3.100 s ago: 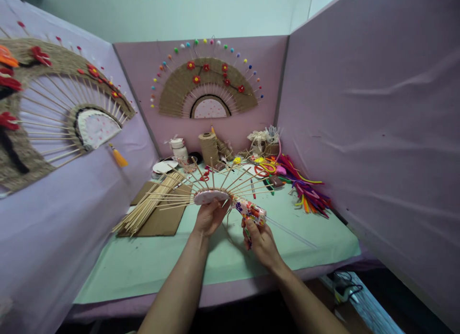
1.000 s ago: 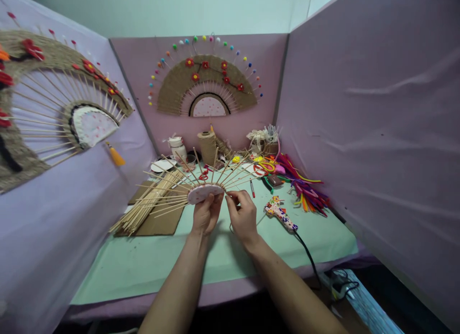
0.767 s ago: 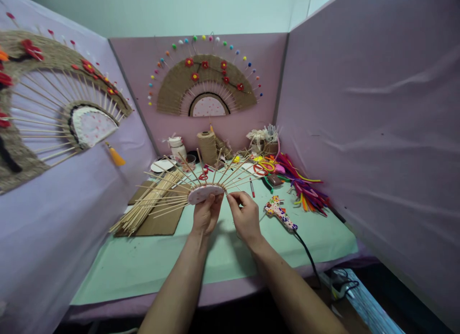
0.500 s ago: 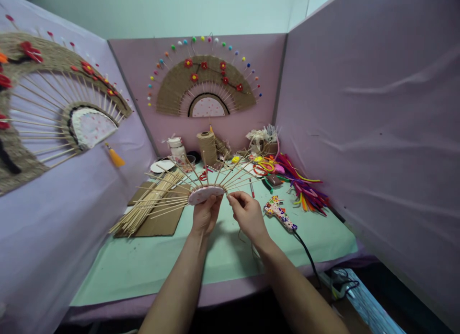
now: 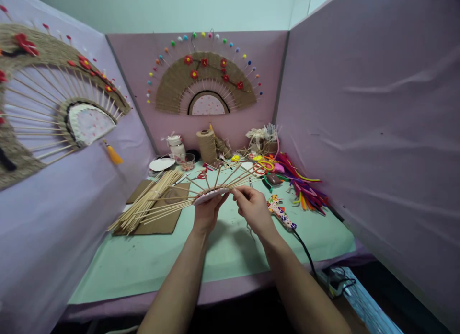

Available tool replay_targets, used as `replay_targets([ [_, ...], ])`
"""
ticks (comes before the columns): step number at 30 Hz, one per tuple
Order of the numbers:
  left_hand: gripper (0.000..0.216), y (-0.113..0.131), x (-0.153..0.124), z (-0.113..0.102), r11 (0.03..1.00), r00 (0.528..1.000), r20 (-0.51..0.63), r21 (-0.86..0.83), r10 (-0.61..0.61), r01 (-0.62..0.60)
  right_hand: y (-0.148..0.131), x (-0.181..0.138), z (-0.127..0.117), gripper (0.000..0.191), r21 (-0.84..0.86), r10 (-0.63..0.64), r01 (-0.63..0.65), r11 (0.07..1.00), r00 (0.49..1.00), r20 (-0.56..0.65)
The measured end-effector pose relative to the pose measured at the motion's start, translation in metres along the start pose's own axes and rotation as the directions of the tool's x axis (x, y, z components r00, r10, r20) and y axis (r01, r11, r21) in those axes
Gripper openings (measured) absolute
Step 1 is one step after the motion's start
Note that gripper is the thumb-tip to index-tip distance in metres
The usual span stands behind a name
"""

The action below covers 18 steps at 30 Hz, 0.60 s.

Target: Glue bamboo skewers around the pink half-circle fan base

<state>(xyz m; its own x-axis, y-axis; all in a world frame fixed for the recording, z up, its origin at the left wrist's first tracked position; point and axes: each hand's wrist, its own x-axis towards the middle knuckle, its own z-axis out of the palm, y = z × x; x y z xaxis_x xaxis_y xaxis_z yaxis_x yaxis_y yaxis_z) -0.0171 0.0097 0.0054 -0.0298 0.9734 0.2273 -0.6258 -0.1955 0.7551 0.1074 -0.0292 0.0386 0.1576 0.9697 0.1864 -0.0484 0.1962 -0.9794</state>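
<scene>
Left hand (image 5: 207, 213): closed on the straight edge of the skewer fan frame (image 5: 212, 195), held above the green mat (image 5: 161, 262).

Right hand (image 5: 254, 210): thumb and forefinger pinched at the frame's right end, at the root of the outer skewers. A thin strand appears to hang below it, but it is too fine to confirm.

Change noted: three seconds ago the right hand held the patterned glue gun (image 5: 282, 215), which now lies on the mat just beside that hand. In the last half second the frame has tipped flatter, so its disc face is nearly edge-on.

Spare skewers (image 5: 147, 204) lie on cardboard (image 5: 163, 221), to the left.
</scene>
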Motion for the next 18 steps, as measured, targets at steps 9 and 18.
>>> replay_targets([
  [9, 0.022, -0.007, -0.001, 0.0, 0.999, 0.999, -0.034, 0.035, 0.003, -0.002, -0.011, -0.004, 0.004, 0.025, -0.546, -0.441, 0.391, 0.741, 0.896, 0.044],
  [18, 0.029, -0.012, -0.004, 0.005, 0.996, 1.0, -0.012, 0.082, -0.029, 0.03, -0.013, 0.016, -0.001, 0.023, -0.762, -0.351, 0.258, 0.594, 0.935, 0.042],
])
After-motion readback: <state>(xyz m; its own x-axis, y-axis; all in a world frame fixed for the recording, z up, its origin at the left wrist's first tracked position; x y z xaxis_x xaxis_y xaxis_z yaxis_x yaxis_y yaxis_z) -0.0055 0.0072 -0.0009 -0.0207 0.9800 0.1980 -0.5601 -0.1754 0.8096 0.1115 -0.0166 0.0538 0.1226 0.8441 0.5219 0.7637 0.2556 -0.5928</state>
